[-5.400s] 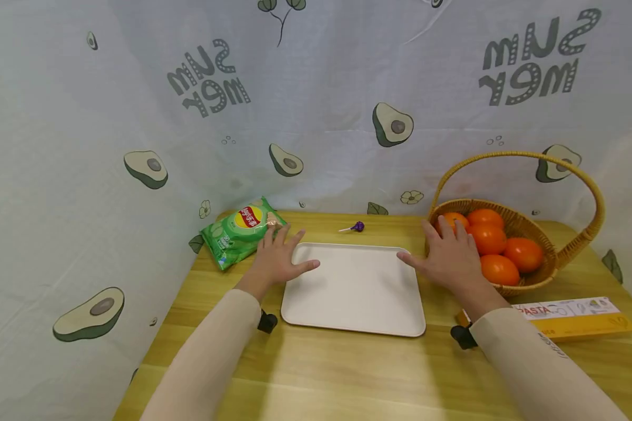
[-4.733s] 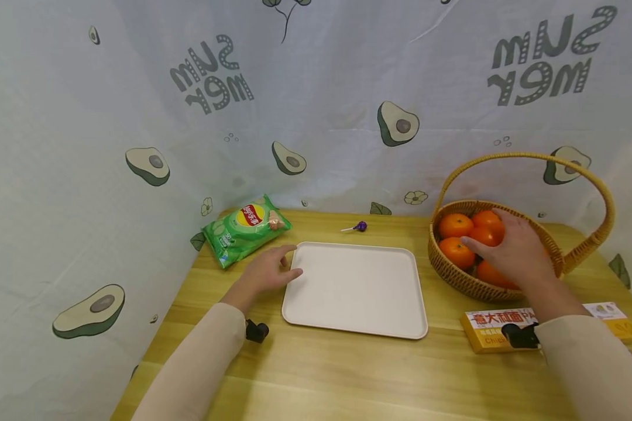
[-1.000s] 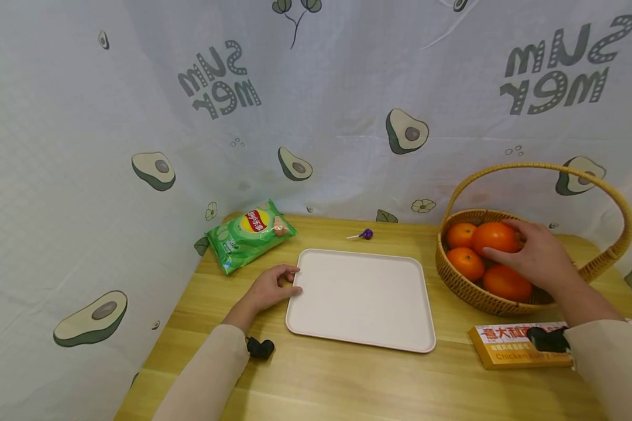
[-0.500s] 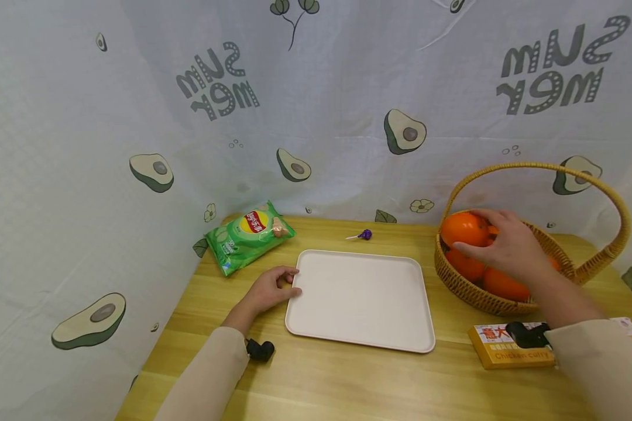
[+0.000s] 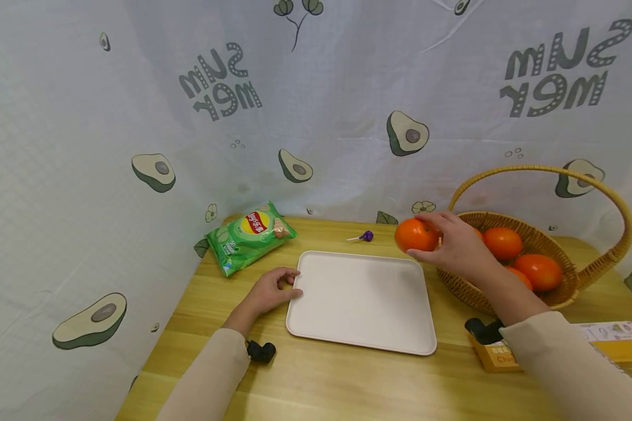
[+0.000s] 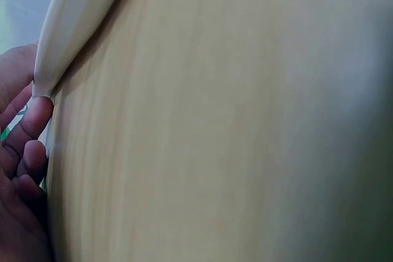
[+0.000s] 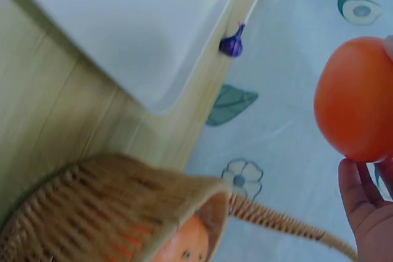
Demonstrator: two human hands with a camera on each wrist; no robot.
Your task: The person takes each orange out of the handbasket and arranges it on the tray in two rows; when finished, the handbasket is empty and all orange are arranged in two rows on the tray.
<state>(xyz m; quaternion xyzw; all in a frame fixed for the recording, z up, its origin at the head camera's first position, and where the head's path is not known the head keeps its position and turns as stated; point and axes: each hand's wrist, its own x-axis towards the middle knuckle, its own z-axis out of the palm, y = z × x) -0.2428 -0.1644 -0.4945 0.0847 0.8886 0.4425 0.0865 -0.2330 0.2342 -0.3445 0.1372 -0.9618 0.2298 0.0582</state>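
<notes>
Between thumb and fingers, the right hand [image 5: 462,248] holds an orange fruit [image 5: 416,235] in the air, just past the back right corner of the white tray [image 5: 360,301]. In the right wrist view the same fruit [image 7: 357,99] shows large, fingertips against its side. Several more orange fruits [image 5: 539,272] lie in the wicker basket [image 5: 460,292] at the right. The left hand [image 5: 267,290] pinches the tray's left rim; in the left wrist view its fingers [image 6: 38,115] touch the tray edge [image 6: 73,23].
A green chip bag [image 5: 250,237] lies at the back left. A purple lollipop [image 5: 367,235] is behind the tray. The basket's tall handle [image 5: 532,168] arches up at the right, and a pasta box [image 5: 618,342] lies in front of the basket, partly behind the right forearm.
The right hand has moved left out of the basket with an orange fruit, now above the tray's back right corner. The left hand stays at the tray's left rim.
</notes>
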